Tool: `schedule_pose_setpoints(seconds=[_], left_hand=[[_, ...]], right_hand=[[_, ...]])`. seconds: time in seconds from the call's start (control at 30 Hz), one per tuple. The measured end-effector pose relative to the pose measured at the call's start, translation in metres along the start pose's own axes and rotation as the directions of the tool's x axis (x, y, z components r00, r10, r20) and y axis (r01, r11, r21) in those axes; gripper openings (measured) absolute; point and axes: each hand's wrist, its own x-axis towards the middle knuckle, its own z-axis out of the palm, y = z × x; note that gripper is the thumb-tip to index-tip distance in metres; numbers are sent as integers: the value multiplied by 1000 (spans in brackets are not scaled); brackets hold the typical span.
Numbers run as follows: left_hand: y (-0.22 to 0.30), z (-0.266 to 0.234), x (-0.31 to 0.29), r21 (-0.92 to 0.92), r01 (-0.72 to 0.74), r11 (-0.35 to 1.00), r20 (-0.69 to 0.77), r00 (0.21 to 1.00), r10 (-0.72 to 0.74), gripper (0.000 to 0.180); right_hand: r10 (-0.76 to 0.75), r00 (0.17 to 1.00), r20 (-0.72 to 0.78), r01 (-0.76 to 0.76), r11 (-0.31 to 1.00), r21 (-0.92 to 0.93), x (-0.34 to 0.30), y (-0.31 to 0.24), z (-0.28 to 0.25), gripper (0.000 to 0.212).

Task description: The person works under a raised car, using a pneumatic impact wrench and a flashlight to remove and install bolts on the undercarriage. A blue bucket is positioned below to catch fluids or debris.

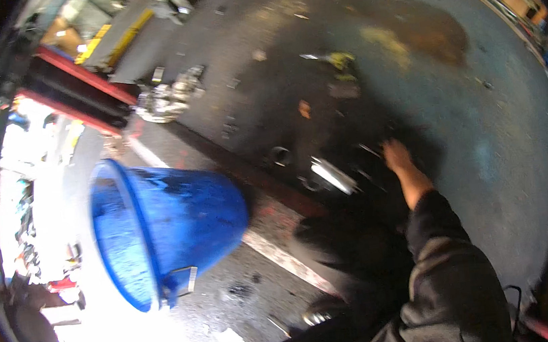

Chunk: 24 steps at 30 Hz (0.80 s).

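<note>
My right hand (pixel 396 154) reaches down to the dark floor, its sleeved arm coming in from the lower right. Blur and shadow hide how its fingers are set. Just left of the fingertips is a thin metal piece (pixel 370 150); whether they touch it I cannot tell. Further left lies a shiny silver cylinder (pixel 334 175), with a dark ring (pixel 280 156) beyond it. A yellow-green cordless power tool (pixel 341 63) rests on the floor farther off. My left hand is out of view.
A large blue bin (pixel 187 211) appears tipped, its mouth facing left. Crumpled silvery material (pixel 171 98) lies beside a red-and-black post (pixel 79 88). A small orange-brown scrap (pixel 305 109) sits mid-floor. Cardboard and clutter (pixel 517 0) line the far right edge.
</note>
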Motion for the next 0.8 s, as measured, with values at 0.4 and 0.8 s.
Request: schedule_pose_setpoints(seconds=[0.4, 0.8], left_hand=[[-46, -208, 169, 466, 69, 882, -187, 982, 22, 60], [-44, -190, 168, 580, 133, 804, -366, 924, 111, 58]], right_hand=[[-161, 984, 79, 111, 892, 438, -70, -3, -72, 63], [-450, 446, -774, 889, 121, 441, -311, -197, -498, 41]])
